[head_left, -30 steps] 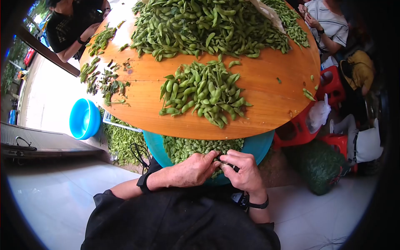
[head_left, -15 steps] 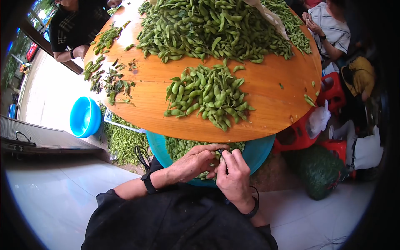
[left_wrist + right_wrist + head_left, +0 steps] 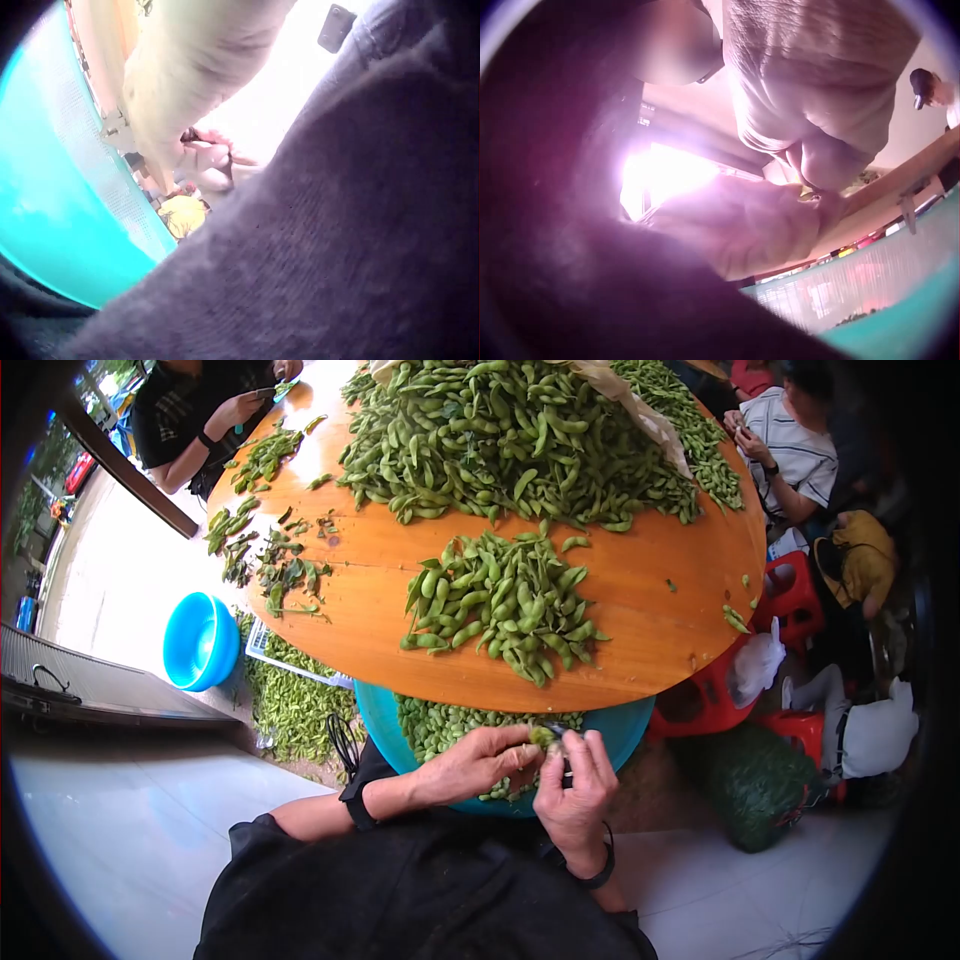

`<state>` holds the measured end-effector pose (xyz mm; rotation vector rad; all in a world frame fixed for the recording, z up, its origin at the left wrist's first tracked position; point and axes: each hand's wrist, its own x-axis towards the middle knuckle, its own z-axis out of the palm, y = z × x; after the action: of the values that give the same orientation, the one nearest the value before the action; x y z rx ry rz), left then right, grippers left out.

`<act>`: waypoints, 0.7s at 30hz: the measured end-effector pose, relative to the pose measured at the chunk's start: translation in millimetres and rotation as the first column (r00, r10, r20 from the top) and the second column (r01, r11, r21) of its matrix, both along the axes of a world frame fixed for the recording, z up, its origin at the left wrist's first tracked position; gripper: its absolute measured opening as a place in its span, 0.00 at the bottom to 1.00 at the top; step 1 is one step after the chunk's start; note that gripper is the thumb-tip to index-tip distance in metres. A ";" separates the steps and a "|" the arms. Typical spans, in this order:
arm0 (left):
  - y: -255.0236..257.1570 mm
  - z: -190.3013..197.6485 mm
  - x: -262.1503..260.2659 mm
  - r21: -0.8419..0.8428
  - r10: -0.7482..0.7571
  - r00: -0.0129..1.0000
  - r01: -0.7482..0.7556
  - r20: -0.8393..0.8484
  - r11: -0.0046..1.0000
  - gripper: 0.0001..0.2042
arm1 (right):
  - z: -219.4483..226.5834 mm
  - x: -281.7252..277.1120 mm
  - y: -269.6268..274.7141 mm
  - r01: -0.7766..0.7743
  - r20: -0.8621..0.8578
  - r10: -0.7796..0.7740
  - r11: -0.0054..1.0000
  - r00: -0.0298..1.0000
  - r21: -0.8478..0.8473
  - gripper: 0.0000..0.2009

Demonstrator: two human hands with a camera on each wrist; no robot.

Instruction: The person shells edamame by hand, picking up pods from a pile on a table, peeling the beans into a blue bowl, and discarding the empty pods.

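Observation:
Over a teal basin (image 3: pixel 630 732) of shelled green beans (image 3: pixel 440 725), both hands meet at the fingertips. My left hand (image 3: pixel 470 765) pinches a green soybean pod (image 3: pixel 543 736) between thumb and forefinger. From the other side, my right hand (image 3: pixel 577 795) grips a small dark tool (image 3: pixel 558 729) against the pod; I cannot tell its kind, as the fingers cover most of it. In the left wrist view, a dark sleeve (image 3: pixel 322 225) hides much of the work. The right wrist view shows the left hand (image 3: pixel 757 225) and right hand (image 3: pixel 817 97) close together, blurred by glare.
A round wooden table (image 3: pixel 640 630) overhangs the basin, bearing a small pod pile (image 3: pixel 500 600) and a large heap (image 3: pixel 520 450). Pods (image 3: pixel 295 710) lie on the floor left, by a blue basin (image 3: pixel 200 640). Red stools (image 3: pixel 710 680) and a green sack (image 3: pixel 755 785) stand right.
The right hand has shifted slightly right and down, and the green pod shows more plainly at the fingertips. The person at the left has raised a hand over the table edge.

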<state>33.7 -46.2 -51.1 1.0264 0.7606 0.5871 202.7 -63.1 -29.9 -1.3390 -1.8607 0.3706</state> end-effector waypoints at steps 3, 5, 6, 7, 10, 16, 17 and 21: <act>2.1 14.5 -1.8 0.480 0.009 0.958 0.135 -0.286 0.867 0.11 | 11.1 29.1 1.5 0.161 0.049 -0.159 0.987 0.986 -0.026 0.09; 5.7 18.8 0.4 0.683 0.142 0.937 0.123 -0.318 0.720 0.11 | 18.6 60.6 0.2 0.323 0.152 -0.311 0.945 0.938 -0.061 0.10; 12.4 28.6 2.1 0.836 0.325 0.892 0.099 -0.315 0.539 0.12 | 15.0 80.5 -0.3 0.365 0.213 -0.344 0.928 0.915 -0.070 0.11; 20.7 36.9 4.0 0.940 0.495 0.829 0.103 -0.262 0.324 0.15 | 13.0 97.4 -0.5 0.409 0.274 -0.375 0.909 0.885 -0.077 0.12; 52.6 52.6 8.2 0.955 0.683 0.685 0.290 -0.256 0.066 0.20 | 12.3 115.4 -4.8 0.451 0.310 -0.398 0.884 0.863 -0.120 0.14; 82.2 50.5 20.7 0.850 0.720 0.537 0.508 -0.439 0.139 0.17 | 4.9 104.7 -2.2 0.371 0.247 -0.332 0.919 0.911 -0.136 0.13; 83.6 51.5 20.9 0.846 0.698 0.547 0.508 -0.462 0.161 0.17 | 7.4 98.3 -1.2 0.366 0.232 -0.332 0.922 0.914 -0.123 0.13; 86.2 57.4 15.6 0.953 0.650 0.698 0.219 -0.301 0.208 0.17 | 16.4 76.6 6.4 0.218 0.017 -0.218 0.963 0.976 -0.159 0.11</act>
<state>49.3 40.1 6.3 2.5018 1.2683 1.0538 279.3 -56.7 -13.6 -1.6348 -1.6894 0.4113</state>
